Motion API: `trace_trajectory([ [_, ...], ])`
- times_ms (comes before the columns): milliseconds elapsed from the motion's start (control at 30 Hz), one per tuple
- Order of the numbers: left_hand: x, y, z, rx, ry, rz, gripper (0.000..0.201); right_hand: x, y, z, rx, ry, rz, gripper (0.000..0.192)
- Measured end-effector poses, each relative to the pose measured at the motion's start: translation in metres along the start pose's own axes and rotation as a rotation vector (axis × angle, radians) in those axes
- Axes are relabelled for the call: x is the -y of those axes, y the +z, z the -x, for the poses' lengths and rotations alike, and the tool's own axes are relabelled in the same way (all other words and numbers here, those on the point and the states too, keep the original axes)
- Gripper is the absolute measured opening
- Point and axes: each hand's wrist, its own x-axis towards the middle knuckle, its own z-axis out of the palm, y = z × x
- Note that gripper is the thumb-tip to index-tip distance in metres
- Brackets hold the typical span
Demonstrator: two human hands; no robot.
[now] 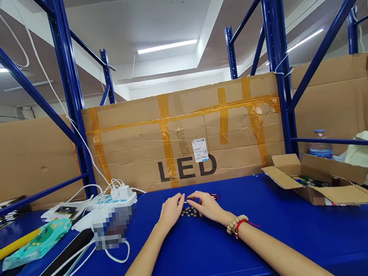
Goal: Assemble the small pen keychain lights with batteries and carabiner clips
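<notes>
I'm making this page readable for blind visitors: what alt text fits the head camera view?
A person's left hand and right hand are close together beside small shiny pieces on a blue tabletop, a beaded bracelet on the right wrist. Taped cardboard printed LED stands behind; a phone lies to the left and an open box to the right.

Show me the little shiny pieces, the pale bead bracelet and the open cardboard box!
Little shiny pieces point(189, 212): head view, middle of the cluster.
Pale bead bracelet point(232, 225): head view, on its beads.
Open cardboard box point(348, 193): head view, on its front flap.
</notes>
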Motion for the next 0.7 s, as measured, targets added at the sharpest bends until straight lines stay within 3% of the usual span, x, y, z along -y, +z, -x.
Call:
trace_trajectory([
  [333,0.005,0.006,-0.001,-0.011,0.065,0.130,0.038,0.014,-0.011,0.000,0.050,-0.127,0.168,0.025],
  [700,0.006,0.010,-0.002,0.005,0.102,0.158,0.035,0.014,-0.008,0.002,0.052,-0.174,0.238,0.022],
])
